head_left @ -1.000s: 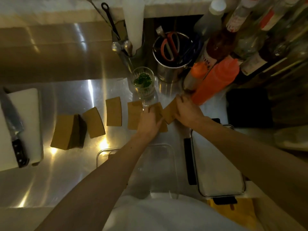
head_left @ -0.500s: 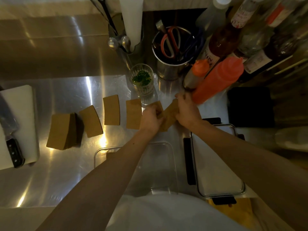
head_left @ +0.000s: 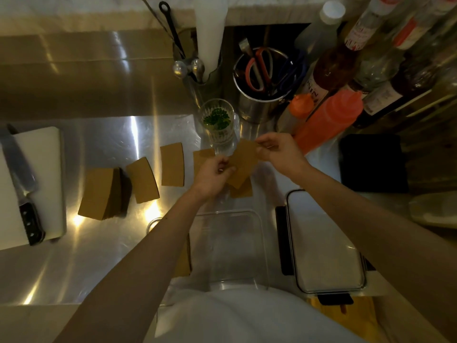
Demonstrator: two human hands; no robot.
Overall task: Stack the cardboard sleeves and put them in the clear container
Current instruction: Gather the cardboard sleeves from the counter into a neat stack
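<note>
Gathering step in hand: left hand (head_left: pixel 212 175) and right hand (head_left: pixel 279 152) both pinching one cardboard sleeve (head_left: pixel 243 160) at frame centre, above another sleeve (head_left: pixel 242 190) on the counter. More sleeves (head_left: pixel 171 164) and a stack (head_left: pixel 101 194) lying centre-left. Next, probably: squaring them together, then lowering into the clear container (head_left: pixel 257 219) below.

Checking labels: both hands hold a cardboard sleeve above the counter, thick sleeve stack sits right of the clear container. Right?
Not quite. The head view shows both hands, left hand and right hand, on the cardboard sleeve, but the thick sleeve stack lies left of the clear container.
</note>
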